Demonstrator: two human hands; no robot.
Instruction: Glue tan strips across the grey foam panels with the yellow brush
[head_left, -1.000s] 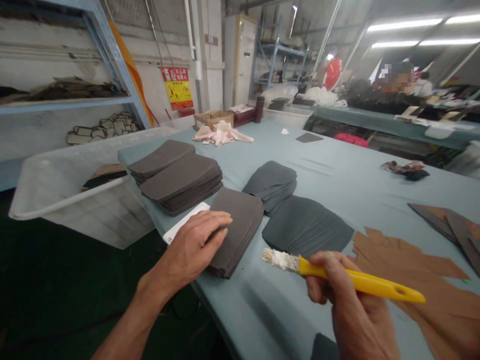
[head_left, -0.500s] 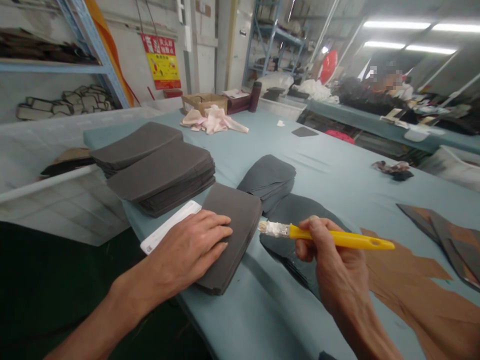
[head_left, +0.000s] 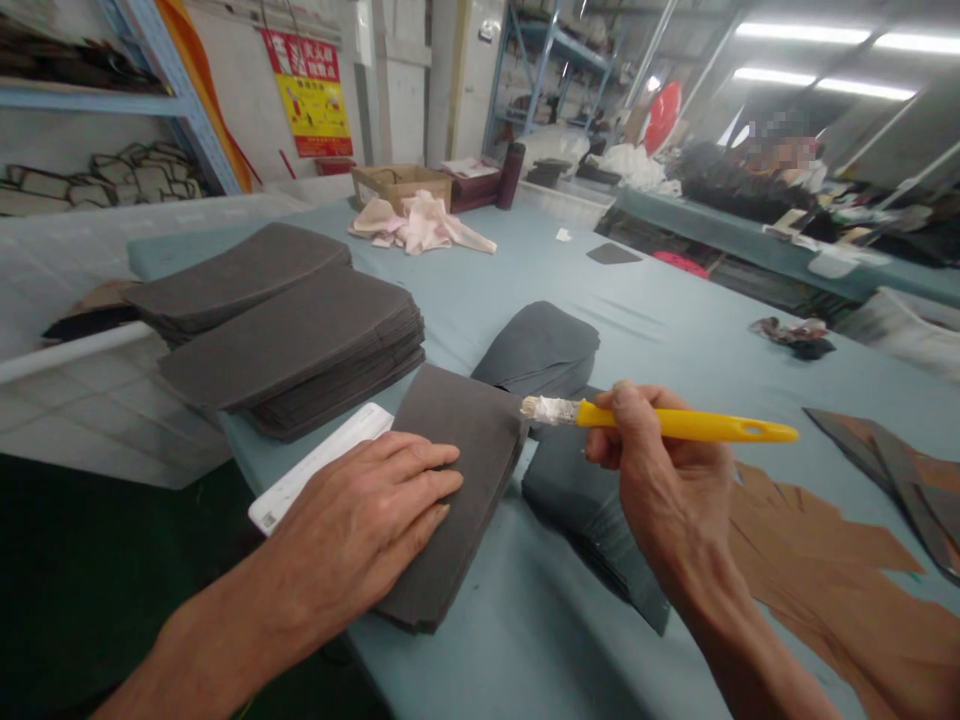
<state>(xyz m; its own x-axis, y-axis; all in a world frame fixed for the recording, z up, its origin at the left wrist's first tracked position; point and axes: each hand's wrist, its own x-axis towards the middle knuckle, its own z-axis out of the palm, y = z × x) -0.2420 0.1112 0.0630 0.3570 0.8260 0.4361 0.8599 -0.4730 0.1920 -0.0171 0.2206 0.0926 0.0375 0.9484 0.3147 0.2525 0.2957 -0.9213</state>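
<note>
My left hand [head_left: 375, 510] lies flat with its fingers stretched over a stack of dark grey cut pieces [head_left: 472, 420] at the table's near edge. A white card-like strip [head_left: 322, 465] sticks out from under that hand on its left. My right hand [head_left: 660, 460] is closed round the yellow handle of a paintbrush [head_left: 697, 425]. White paste coats the brush's bristles, whose tip is at the stack's right far corner; whether it touches I cannot tell. Behind and below the brush rest two more dark piles, a rounded one [head_left: 544, 345] and one partly hidden by my right hand [head_left: 585, 500].
Two tall stacks of grey pieces [head_left: 300, 340] stand on the left of the blue-green table [head_left: 660, 330]. Brown sheets [head_left: 825, 560] lie at right. Pink cloth [head_left: 420, 225] and a cardboard box [head_left: 401, 187] sit at the back. A white bin [head_left: 90, 400] adjoins the left edge.
My right hand has raised the brush, bringing its tip from beside the stack's right edge up to its far corner. My left hand stays on the stack. The view has shifted slightly.
</note>
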